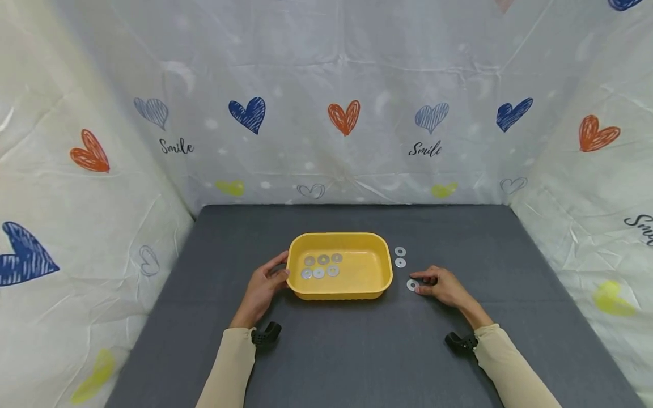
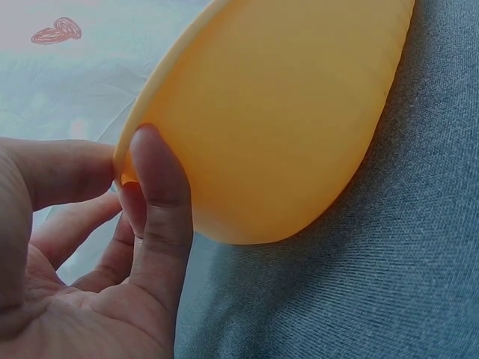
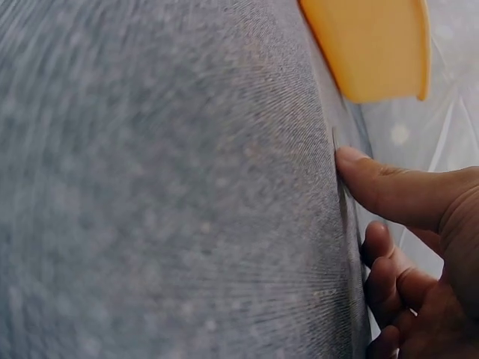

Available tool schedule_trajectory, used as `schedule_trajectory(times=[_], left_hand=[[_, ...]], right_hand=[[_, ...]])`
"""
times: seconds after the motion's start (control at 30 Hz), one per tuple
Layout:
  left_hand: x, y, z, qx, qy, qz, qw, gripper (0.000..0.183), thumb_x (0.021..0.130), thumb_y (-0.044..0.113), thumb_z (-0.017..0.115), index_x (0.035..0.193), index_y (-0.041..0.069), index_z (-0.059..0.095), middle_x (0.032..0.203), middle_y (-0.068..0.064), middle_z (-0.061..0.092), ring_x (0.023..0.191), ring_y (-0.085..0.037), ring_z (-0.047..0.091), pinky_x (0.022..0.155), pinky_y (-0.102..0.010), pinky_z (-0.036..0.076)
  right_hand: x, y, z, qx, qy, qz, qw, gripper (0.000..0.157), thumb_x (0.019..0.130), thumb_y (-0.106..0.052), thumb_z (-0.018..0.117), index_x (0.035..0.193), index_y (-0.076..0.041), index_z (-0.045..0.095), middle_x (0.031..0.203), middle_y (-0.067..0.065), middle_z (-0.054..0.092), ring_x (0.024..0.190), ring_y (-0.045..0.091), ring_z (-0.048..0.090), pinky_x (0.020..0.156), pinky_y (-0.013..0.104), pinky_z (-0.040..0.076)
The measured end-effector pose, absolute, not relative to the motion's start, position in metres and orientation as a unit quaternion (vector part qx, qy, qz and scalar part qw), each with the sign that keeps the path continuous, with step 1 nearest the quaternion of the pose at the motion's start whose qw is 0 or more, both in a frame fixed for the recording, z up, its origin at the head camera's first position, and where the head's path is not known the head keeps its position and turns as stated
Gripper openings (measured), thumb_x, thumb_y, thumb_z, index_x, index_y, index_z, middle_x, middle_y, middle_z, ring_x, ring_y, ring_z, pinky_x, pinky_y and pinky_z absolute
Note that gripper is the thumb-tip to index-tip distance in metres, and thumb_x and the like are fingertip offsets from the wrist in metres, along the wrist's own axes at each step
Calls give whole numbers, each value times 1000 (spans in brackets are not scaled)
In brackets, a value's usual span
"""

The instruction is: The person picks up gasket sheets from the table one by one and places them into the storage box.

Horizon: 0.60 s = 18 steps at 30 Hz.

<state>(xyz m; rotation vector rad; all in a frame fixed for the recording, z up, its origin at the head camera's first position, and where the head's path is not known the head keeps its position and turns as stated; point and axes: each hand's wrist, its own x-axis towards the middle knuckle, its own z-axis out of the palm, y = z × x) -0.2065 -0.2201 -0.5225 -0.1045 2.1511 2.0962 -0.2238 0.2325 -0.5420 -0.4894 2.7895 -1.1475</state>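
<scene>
A yellow plastic tray (image 1: pixel 364 272) stands on the dark grey table. My left hand (image 1: pixel 262 292) grips its left wall; in the left wrist view, thumb and fingers lie on either side of the rim (image 2: pixel 153 90). Inside the tray, toward its left, several flat metal washers (image 1: pixel 323 259) lie in two rows. Right of the tray, my right hand (image 1: pixel 441 286) has thumb and index finger at the edges of a washer (image 1: pixel 411 285) on the cloth. From the right wrist, the thumb (image 3: pixel 389 187) presses at this washer's thin edge, with the other fingers curled below.
Two more loose washers, a farther one (image 1: pixel 400 251) and a nearer one (image 1: pixel 400 263), lie just right of the tray. Grey cloth (image 1: pixel 352 351) covers the table. A white curtain (image 1: pixel 285 164) printed with hearts hangs behind and at both sides.
</scene>
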Motion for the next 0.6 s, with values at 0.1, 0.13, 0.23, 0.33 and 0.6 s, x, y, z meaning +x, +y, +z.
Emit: schedule_trajectory(times=[0.1, 0.13, 0.23, 0.33, 0.6], left_hand=[[-204, -220, -523, -34, 712, 698, 68, 55, 97, 10, 60, 148, 18, 45, 140, -8, 49, 96, -11, 63, 76, -23, 54], [-205, -220, -522, -33, 710, 700, 68, 54, 96, 10, 60, 148, 18, 45, 140, -8, 49, 96, -11, 63, 75, -23, 54], [-206, -220, -521, -31, 712, 698, 69, 54, 97, 10, 60, 148, 19, 45, 140, -9, 49, 95, -11, 63, 75, -22, 54], [-206, -220, -521, -31, 714, 696, 68, 54, 96, 9, 60, 148, 19, 45, 141, -9, 49, 94, -12, 63, 76, -23, 54], [-206, -219, -521, -42, 720, 689, 67, 54, 96, 8, 59, 148, 19, 46, 141, -8, 50, 97, -15, 63, 76, -22, 54]], right_hand=[[-222, 231, -543, -162, 912, -375, 37, 29, 81, -13, 79, 110, -9, 76, 82, 2, 56, 73, 10, 44, 67, 24, 37], [-223, 231, -543, -161, 912, -375, 33, 28, 81, -12, 79, 109, -9, 77, 82, 2, 56, 73, 10, 44, 67, 24, 37], [-223, 232, -541, -159, 914, -372, 31, 26, 81, -13, 78, 107, -10, 78, 82, 1, 57, 71, 9, 44, 66, 23, 38], [-223, 232, -540, -155, 912, -378, 33, 24, 81, -13, 79, 105, -11, 78, 82, 1, 58, 70, 8, 45, 64, 23, 39], [-224, 231, -542, -149, 906, -396, 21, 23, 78, -11, 81, 101, -9, 77, 83, 4, 59, 70, 6, 45, 64, 23, 38]])
